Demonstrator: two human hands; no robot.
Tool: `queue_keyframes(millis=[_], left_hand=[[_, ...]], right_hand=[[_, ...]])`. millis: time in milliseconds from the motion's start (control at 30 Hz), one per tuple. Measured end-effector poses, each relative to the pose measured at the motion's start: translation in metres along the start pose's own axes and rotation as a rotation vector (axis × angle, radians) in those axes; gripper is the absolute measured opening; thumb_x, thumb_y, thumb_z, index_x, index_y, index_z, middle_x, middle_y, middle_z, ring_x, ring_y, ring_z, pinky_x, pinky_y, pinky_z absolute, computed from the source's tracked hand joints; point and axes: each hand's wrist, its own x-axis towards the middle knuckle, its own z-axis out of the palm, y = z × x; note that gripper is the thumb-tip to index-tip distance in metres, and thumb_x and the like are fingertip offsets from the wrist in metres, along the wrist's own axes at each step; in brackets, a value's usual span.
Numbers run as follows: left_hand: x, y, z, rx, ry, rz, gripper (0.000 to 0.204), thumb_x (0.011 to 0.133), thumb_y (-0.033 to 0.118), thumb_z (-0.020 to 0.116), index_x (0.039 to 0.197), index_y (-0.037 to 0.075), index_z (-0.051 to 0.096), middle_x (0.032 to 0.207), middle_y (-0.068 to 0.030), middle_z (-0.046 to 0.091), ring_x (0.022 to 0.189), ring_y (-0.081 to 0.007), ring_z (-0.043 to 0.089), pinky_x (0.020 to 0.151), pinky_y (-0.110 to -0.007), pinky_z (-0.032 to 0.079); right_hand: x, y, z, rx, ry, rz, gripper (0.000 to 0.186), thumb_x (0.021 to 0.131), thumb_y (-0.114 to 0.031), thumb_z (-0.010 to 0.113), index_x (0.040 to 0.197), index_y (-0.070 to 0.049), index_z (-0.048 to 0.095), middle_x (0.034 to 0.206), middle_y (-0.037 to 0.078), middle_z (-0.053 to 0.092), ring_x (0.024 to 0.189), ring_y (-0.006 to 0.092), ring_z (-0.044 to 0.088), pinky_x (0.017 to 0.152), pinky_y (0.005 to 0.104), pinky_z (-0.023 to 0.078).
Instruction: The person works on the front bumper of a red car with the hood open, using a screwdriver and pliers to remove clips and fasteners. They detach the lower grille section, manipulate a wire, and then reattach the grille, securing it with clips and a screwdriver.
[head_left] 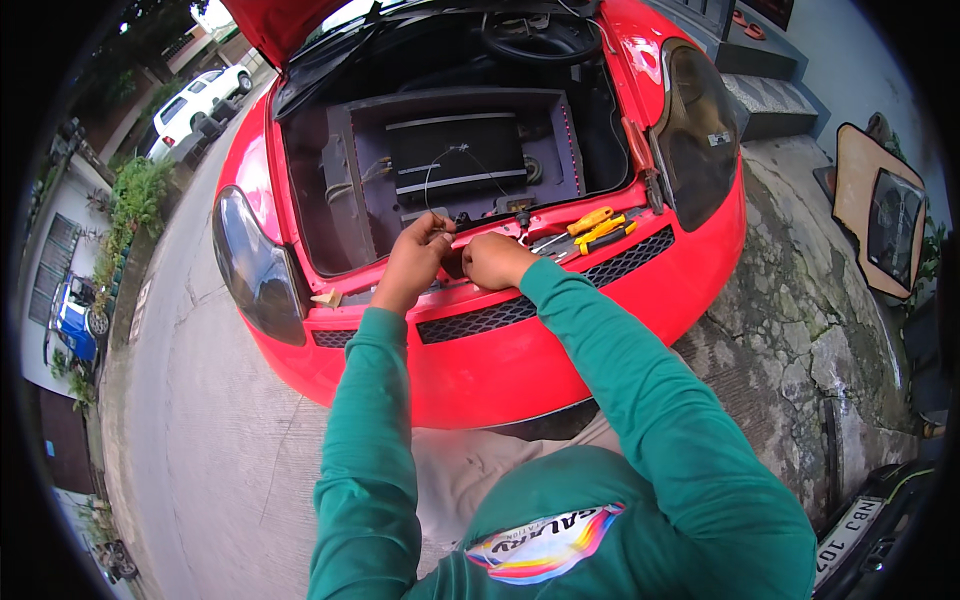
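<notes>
At the front edge of a red car's open luggage bay, my left hand [418,252] pinches a thin wire [429,190] that loops up over the bay. My right hand [497,262] is curled closed just beside it, its fingertips hidden; what they hold cannot be made out. A small dark patch [453,265] shows between the hands. Beyond them, a black finned box, like an amplifier [455,155], lies in a grey-lined enclosure [345,165]. To the right of my right hand, a yellow-handled screwdriver [590,220] and yellow-and-black pliers [606,236] rest on the red sill.
A red-handled tool [638,150] lies along the bay's right edge. A small beige piece [327,299] sits on the sill's left. The raised red lid [285,30] stands at upper left. Headlights [258,262] flank the bumper [500,360]. A brown panel [880,210] leans at the right wall.
</notes>
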Motion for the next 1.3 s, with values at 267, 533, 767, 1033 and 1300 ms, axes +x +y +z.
queue_keyframes(millis=[267,533,767,1033,1300], left_hand=[[0.018,-0.028,0.017,-0.315,0.096,0.011,0.014,0.104,-0.007,0.061,0.113,0.003,0.064,0.100,-0.0034,0.071,0.094,-0.0120,0.073,0.081,-0.027,0.060],[0.036,-0.047,0.023,-0.510,0.091,0.095,0.014,0.104,-0.005,0.063,0.112,0.007,0.061,0.105,-0.0032,0.070,0.102,-0.0148,0.072,0.091,-0.028,0.060],[0.033,-0.033,0.025,-0.509,0.109,0.009,0.012,0.104,-0.004,0.064,0.110,0.006,0.062,0.101,-0.0031,0.069,0.093,-0.0127,0.070,0.082,-0.026,0.060],[0.018,-0.024,0.025,-0.491,0.086,0.023,0.015,0.104,-0.002,0.067,0.118,0.002,0.068,0.105,-0.0060,0.073,0.091,-0.0129,0.073,0.077,-0.026,0.060],[0.006,-0.019,0.024,-0.185,0.100,-0.064,0.021,0.104,0.005,0.071,0.124,-0.001,0.072,0.110,-0.0079,0.075,0.095,-0.0155,0.075,0.086,-0.027,0.062]], right_hand=[[0.000,0.012,0.006,0.099,0.094,-0.039,0.018,0.091,-0.019,0.070,0.098,-0.010,0.085,0.098,0.017,0.080,0.097,0.0351,0.077,0.089,0.0459,0.060],[0.000,0.011,0.004,0.096,0.083,-0.049,0.018,0.089,-0.021,0.073,0.098,-0.010,0.085,0.096,0.016,0.080,0.096,0.0340,0.077,0.088,0.0451,0.059],[-0.003,0.007,0.000,0.081,0.092,-0.013,0.019,0.087,-0.022,0.071,0.094,-0.011,0.085,0.101,0.020,0.080,0.099,0.0403,0.076,0.091,0.0507,0.059],[0.002,0.005,0.005,0.085,0.177,0.081,0.025,0.088,-0.026,0.068,0.093,-0.006,0.083,0.099,0.022,0.079,0.101,0.0420,0.076,0.094,0.0516,0.059],[0.000,0.007,0.003,0.073,0.166,0.068,0.025,0.087,-0.029,0.073,0.092,-0.007,0.084,0.090,0.020,0.079,0.097,0.0391,0.077,0.094,0.0510,0.059]])
